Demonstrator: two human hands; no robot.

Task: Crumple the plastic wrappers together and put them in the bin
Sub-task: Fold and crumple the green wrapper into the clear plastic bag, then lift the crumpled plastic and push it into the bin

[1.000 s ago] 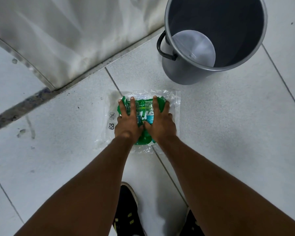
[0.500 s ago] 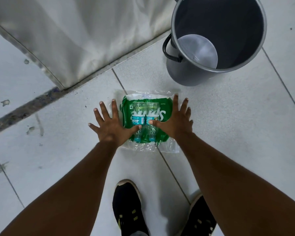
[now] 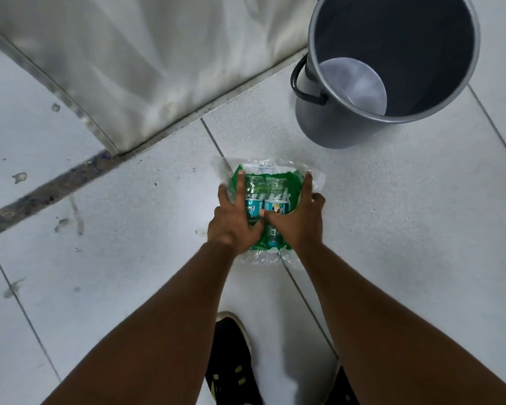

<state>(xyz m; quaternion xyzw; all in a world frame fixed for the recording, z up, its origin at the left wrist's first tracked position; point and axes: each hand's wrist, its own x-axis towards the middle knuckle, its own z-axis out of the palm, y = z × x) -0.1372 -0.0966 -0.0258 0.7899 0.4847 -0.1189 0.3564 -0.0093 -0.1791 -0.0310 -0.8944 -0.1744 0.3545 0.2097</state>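
The plastic wrappers (image 3: 270,187), clear film with green and blue print, lie bunched on the white floor tiles. My left hand (image 3: 234,219) presses on their left side, index finger stretched along the edge. On the right side, my right hand (image 3: 297,220) has its fingers curled round the film. Both thumbs meet over the middle of the pile, and the hands squeeze it from both sides. The grey bin (image 3: 319,124) stands empty and upright on the floor, up and to the right of the wrappers.
A white curtain or sheet (image 3: 135,68) hangs down to the floor at the upper left, along a dark stained floor strip (image 3: 50,194). My black shoes (image 3: 231,369) are below, between my forearms. The bin has a black handle (image 3: 300,89) on its left side.
Half a second ago my hands lay spread at the wrappers' outer edges. They have since moved inward, and the wrappers are bunched narrower between them.
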